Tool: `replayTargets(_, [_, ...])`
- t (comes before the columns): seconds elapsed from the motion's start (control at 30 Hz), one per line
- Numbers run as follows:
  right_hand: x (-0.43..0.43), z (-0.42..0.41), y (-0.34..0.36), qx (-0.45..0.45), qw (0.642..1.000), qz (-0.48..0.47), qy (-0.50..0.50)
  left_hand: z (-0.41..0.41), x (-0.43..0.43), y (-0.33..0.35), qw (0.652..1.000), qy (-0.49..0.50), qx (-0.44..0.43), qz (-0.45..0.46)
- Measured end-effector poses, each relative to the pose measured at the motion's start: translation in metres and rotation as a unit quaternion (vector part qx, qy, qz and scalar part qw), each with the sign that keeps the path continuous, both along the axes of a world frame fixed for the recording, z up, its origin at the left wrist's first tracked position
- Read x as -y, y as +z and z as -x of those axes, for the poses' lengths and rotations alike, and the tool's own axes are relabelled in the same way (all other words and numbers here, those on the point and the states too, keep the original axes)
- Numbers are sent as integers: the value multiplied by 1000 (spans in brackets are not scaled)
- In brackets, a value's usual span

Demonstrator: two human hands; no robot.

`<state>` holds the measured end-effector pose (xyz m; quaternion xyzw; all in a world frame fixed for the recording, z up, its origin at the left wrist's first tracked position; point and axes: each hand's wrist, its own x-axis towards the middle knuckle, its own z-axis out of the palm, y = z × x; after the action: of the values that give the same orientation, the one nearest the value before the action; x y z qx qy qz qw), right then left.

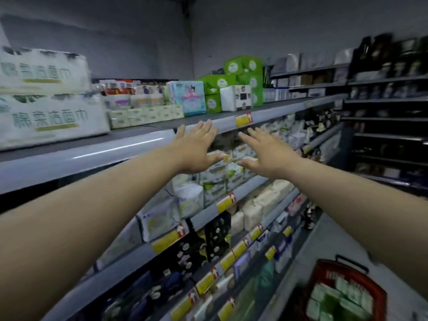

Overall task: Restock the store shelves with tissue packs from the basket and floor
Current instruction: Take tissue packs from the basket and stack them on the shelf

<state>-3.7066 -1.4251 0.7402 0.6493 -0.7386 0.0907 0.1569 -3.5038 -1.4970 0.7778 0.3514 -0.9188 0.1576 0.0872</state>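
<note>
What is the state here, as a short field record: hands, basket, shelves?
left hand: open, fingers straight, holds nothing
right hand: open, fingers straight, holds nothing
reach: both stretched toward the grey metal shelf unit, hands apart
red plastic basket: on floor, lower right, holds pale green tissue packs
contact: cannot tell if either hand touches a shelf

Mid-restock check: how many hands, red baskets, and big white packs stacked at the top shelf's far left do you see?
Left hand and right hand: 2
Red basket: 1
Big white packs: 2
Total: 5
</note>
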Motion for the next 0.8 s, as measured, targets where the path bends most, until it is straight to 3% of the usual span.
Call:
replayTargets(0.2, [-38,94,-67,11,998,-43,-48,111,-11,-66,997,-34,57,-33])
replayTargets(0.5, [-110,248,-191,81,980,-145,-112,296,-47,-188,973,-94,142,-153])
replayTargets(0.8, [-149,337,-299,166,954,-190,-160,418,-58,-290,943,-149,231,-189])
